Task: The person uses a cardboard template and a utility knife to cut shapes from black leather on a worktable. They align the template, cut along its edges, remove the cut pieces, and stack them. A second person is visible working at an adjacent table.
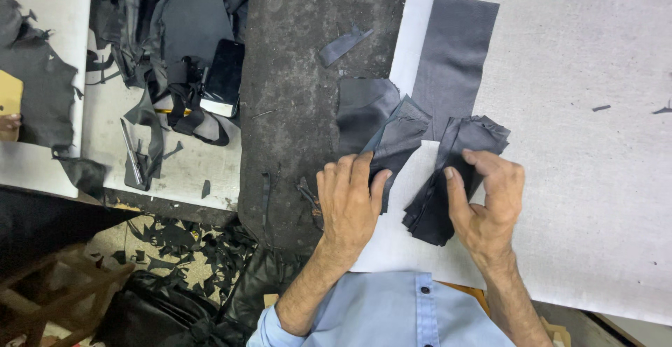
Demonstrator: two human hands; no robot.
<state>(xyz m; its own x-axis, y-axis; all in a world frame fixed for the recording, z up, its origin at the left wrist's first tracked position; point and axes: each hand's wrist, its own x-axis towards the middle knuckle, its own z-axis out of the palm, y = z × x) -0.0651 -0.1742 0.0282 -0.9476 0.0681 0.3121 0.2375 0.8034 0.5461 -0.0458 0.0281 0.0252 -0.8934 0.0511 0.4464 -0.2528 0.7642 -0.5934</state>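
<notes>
My right hand (485,203) pinches a stack of dark leather pieces (448,186) running away from me, while my left hand (348,203) presses a second stack (395,144) flat beside it.

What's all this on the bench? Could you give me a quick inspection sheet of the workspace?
Surface: white board beside a dark worn strip.
Job's things: left stack of dark cut pieces; right stack of dark cut pieces; long dark strip lying flat behind them.
Clutter: phone, heap of dark offcuts, metal tool.
Grippers: left hand pressing the left stack; right hand pinching the right stack.
Cables: nothing seen.
Surroundings: scraps on the floor; another person's hand at far left.
</notes>
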